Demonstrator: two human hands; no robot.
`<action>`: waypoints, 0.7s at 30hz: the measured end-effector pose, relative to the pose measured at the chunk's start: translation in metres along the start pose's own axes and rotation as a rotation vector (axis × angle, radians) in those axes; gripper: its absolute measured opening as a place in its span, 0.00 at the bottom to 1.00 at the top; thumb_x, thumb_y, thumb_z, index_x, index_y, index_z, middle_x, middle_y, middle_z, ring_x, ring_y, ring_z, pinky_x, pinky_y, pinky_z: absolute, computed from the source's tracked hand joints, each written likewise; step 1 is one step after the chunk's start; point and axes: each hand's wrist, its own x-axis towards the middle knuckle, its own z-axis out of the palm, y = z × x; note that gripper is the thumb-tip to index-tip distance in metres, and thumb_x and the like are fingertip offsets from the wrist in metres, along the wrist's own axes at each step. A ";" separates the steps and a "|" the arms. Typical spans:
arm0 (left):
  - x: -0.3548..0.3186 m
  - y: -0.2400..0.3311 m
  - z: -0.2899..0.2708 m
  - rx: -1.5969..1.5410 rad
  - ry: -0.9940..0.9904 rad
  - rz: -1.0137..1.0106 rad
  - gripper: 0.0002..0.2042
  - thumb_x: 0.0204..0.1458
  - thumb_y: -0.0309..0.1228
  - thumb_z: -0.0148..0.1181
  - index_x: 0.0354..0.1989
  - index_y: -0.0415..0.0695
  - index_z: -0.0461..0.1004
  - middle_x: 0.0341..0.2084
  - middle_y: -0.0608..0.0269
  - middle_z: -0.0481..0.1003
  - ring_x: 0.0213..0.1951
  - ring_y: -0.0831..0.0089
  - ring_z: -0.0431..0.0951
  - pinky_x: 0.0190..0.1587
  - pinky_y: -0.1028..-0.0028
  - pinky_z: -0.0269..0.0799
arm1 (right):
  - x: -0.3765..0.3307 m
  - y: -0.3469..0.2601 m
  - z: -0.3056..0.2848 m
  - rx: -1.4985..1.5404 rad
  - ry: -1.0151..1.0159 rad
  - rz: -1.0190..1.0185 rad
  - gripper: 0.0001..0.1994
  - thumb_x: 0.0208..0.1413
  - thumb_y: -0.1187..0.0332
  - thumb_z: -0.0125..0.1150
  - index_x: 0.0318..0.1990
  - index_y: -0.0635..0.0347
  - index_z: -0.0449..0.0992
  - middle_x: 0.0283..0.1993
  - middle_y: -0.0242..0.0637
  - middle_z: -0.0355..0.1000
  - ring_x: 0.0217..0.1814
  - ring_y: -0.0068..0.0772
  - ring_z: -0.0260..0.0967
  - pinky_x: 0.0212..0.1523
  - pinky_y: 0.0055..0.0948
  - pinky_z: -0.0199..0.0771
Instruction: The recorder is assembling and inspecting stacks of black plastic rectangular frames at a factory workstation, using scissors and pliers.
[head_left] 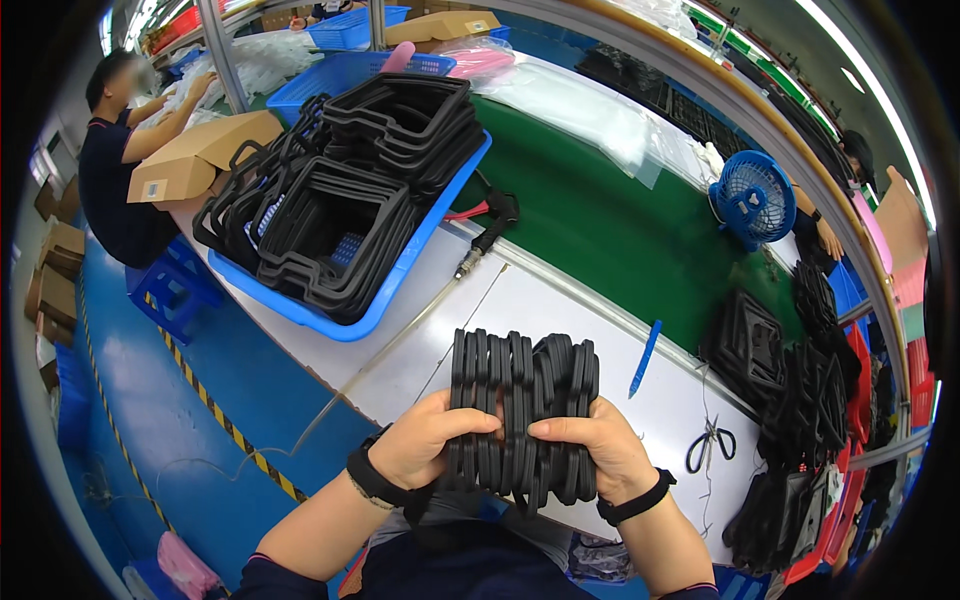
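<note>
Between my two hands is a stack of black plastic frames point(518, 375), held on edge over the near side of the white table. My left hand point(425, 440) grips the stack's left side, thumb laid across the front. From the other side my right hand point(605, 445) closes on it, its thumb pointing inward. Both wrists wear black bands. Fingers behind the stack are hidden. Ahead to the left, a blue basket point(345, 322) is heaped with similar black frames point(330, 225).
Behind the basket lies an air gun point(487, 235) with a hose. A blue pen point(646, 358) and black scissors point(710, 445) rest on the white table point(560, 300). More black parts point(745, 345) are piled right. A blue fan point(752, 198) stands by the green belt point(600, 220). Another person point(120, 170) works far left.
</note>
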 end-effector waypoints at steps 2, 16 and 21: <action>0.002 -0.002 -0.007 0.001 -0.015 -0.004 0.09 0.53 0.27 0.55 0.41 0.37 0.71 0.31 0.63 0.73 0.32 0.75 0.74 0.38 0.76 0.72 | -0.005 -0.009 0.007 0.024 -0.046 0.005 0.16 0.45 0.82 0.61 0.45 0.71 0.70 0.41 0.46 0.74 0.38 0.34 0.76 0.42 0.30 0.79; 0.011 0.004 0.001 -0.030 -0.012 -0.033 0.13 0.51 0.25 0.58 0.44 0.36 0.71 0.38 0.57 0.75 0.38 0.72 0.77 0.42 0.74 0.75 | -0.007 -0.008 0.002 -0.072 0.034 -0.036 0.11 0.45 0.81 0.63 0.38 0.68 0.72 0.34 0.42 0.74 0.35 0.31 0.75 0.38 0.26 0.78; 0.008 0.006 0.007 -0.007 0.020 -0.054 0.16 0.51 0.25 0.57 0.48 0.34 0.70 0.36 0.58 0.75 0.37 0.72 0.78 0.42 0.74 0.75 | -0.006 -0.021 0.000 -0.100 0.058 -0.045 0.12 0.44 0.81 0.63 0.39 0.68 0.72 0.36 0.44 0.74 0.35 0.33 0.75 0.37 0.27 0.79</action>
